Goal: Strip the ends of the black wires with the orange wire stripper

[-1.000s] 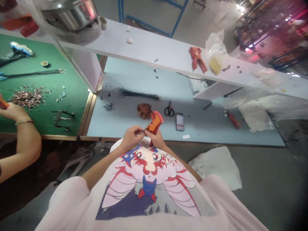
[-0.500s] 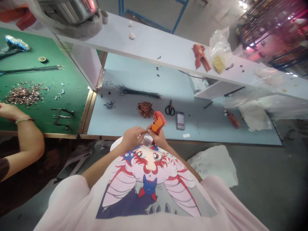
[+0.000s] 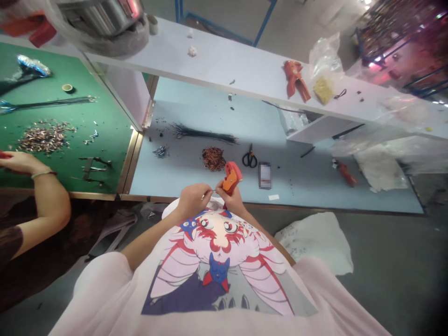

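Observation:
In front of my shirt, at the table's near edge, my right hand (image 3: 234, 199) is closed around an orange-red wire stripper (image 3: 231, 178), its head pointing up and away from me. My left hand (image 3: 193, 198) is closed in a pinch at a thin wire (image 3: 214, 190), which spans the small gap to my right fingertips. Most of the wire is hidden by the fingers. Just beyond the stripper lies a heap of short copper-coloured pieces (image 3: 213, 158). Farther back, a bundle of dark wires (image 3: 206, 134) lies across the blue table.
Black-handled scissors (image 3: 249, 158) and a phone (image 3: 265, 175) lie right of the heap. Another red hand tool (image 3: 346, 174) is farther right. A white shelf (image 3: 252, 67) runs along the back, carrying a red stripper (image 3: 296, 80). At left, a co-worker's arm (image 3: 49, 196) rests by the green table.
My hands have drawn slightly apart, and a short length of wire now shows between the fingertips. The view has shifted a little left, so the table things appear farther right.

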Motion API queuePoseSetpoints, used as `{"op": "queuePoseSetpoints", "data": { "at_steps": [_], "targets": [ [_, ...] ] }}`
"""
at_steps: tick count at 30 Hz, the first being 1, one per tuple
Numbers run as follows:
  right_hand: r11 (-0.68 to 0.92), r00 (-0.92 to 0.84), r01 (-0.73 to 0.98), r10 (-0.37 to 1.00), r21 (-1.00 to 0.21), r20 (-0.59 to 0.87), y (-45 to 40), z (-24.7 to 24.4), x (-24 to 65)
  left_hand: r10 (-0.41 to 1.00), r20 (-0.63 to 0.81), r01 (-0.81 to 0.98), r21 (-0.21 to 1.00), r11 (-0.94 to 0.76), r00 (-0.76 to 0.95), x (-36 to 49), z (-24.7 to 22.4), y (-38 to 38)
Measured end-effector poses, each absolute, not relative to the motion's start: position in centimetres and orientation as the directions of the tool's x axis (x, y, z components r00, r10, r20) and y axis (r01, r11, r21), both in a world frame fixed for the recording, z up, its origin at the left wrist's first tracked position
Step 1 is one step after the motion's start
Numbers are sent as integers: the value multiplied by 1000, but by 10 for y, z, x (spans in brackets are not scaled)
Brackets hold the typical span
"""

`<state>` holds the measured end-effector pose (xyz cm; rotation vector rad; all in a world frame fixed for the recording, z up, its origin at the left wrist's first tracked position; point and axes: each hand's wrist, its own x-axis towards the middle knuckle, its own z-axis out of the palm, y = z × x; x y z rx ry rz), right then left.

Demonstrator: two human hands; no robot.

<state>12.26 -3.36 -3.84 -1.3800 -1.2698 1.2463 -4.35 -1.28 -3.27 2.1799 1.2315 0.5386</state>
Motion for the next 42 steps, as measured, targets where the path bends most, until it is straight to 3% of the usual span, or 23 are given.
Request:
{"op": "queuePoseSetpoints", "data": {
  "at_steps": [4,10,13,20,26,31,42],
  "targets": [
    [-139,-23,50,990,-989,-140,-36,-43,125,870,76,647,638,-418,488,-43,-36,-13],
    [-289,7,-313,952,-905,-307,-37,-39,120,856,65,619,663,-422,514,-41,-42,-12],
    [-288,37,-380,945,-879,-325,-36,-38,117,864,33,637,662,-396,503,-40,-40,-13],
    [-245,129,-200,953,-948,-274,-36,-48,120,908,-79,548,817,-178,412,-42,-29,-12],
    [-257,88,-232,955,-938,-283,-36,-47,122,934,-189,368,927,68,304,-44,-26,-8],
    [-284,-5,-153,958,-946,-287,-35,-40,117,907,-217,313,944,102,362,-42,-32,-9],
    [-205,-18,67,978,-977,-206,-17,-35,110,878,-262,354,928,116,400,-51,-37,0]
  ]
}}
